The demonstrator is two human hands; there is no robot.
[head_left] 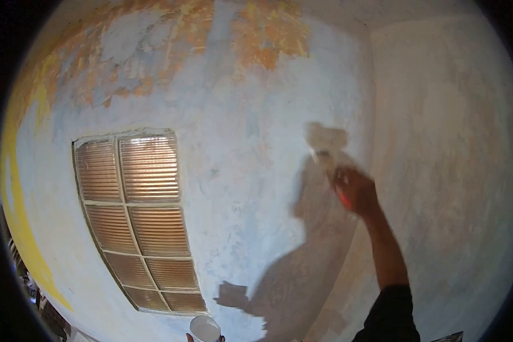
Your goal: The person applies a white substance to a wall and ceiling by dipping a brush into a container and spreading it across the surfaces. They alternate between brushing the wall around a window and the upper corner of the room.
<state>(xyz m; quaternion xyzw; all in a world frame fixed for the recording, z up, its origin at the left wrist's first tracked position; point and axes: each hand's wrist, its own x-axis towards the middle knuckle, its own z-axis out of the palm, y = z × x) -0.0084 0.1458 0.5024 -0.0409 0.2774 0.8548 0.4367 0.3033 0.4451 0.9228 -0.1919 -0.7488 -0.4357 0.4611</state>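
Observation:
My right hand [354, 191] is raised near the wall's corner, closed around a red-handled tool [323, 159]. Motion blurs its pale, flat head, so I cannot tell whether it is a brush or a putty knife. The head is close to the white-smeared wall [256, 188], beside its own broad shadow. At the bottom edge, fingers of my left hand [189, 338] wrap both sides of a round white tub [205, 329]. Whitish material shows inside the tub. Most of the left hand is outside the frame.
A window [134, 222] with ribbed panes is set in the wall on the left. Orange and yellow patches [271, 34] show higher up, with a yellow strip at far left. A second wall [444, 159] meets this one at right. Shadows of me and the tub fall across the wall.

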